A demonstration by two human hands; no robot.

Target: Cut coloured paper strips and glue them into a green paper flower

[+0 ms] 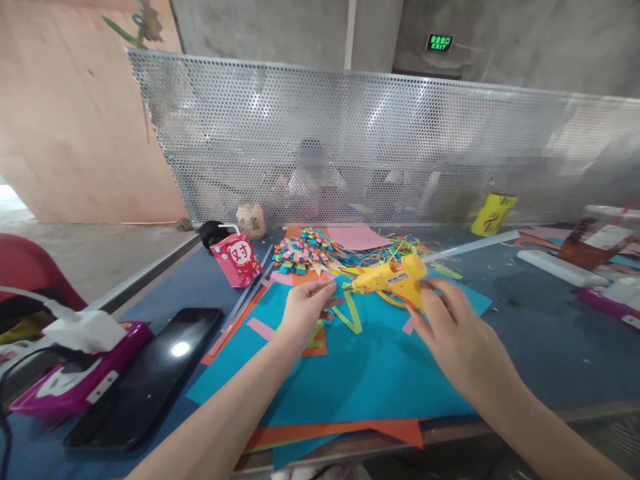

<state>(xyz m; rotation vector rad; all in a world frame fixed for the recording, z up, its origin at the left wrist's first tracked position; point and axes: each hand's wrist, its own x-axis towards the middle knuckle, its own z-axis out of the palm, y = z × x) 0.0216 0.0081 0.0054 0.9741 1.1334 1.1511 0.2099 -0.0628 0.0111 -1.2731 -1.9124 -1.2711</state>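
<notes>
A perforated screen (400,133) backs the blue table (545,320). The right hand (453,313) grips a glue gun (385,277); I cannot tell the left hand's grip (301,308).

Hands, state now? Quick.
Left hand: fingertips near the tip of the yellow glue gun; can't tell if anything is pinched.
Right hand: closed, holding the yellow glue gun.

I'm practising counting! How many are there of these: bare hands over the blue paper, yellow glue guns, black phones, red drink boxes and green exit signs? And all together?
Hands: 2, left hand and right hand
Glue gun: 1
Phone: 1
Drink box: 1
Exit sign: 1
Total: 6
</notes>
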